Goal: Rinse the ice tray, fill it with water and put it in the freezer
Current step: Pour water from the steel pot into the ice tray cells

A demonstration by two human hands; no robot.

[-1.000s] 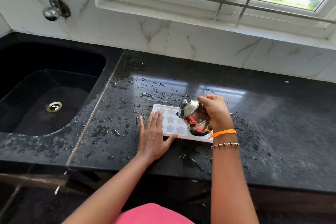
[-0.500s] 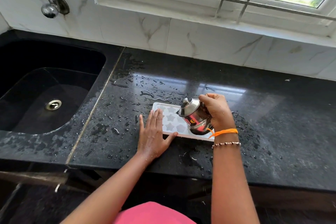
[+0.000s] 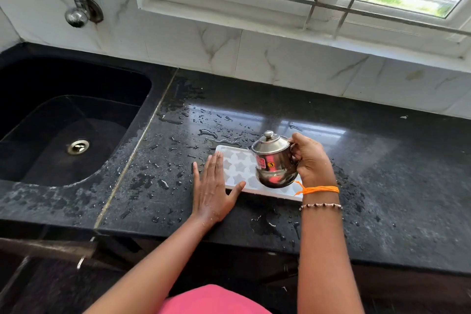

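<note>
While left grip (image 3: pixel 212 192) steadies, ice tray (image 3: pixel 239 169) lies beside it.

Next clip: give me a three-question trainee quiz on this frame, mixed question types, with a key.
1. True or false: the left hand lies flat at the ice tray's left end.
2. The right hand grips: A) tap B) steel jug C) sponge
3. Fill in: the tray rests on the wet black ____.

Key: 1 true; 2 B; 3 countertop.
</note>
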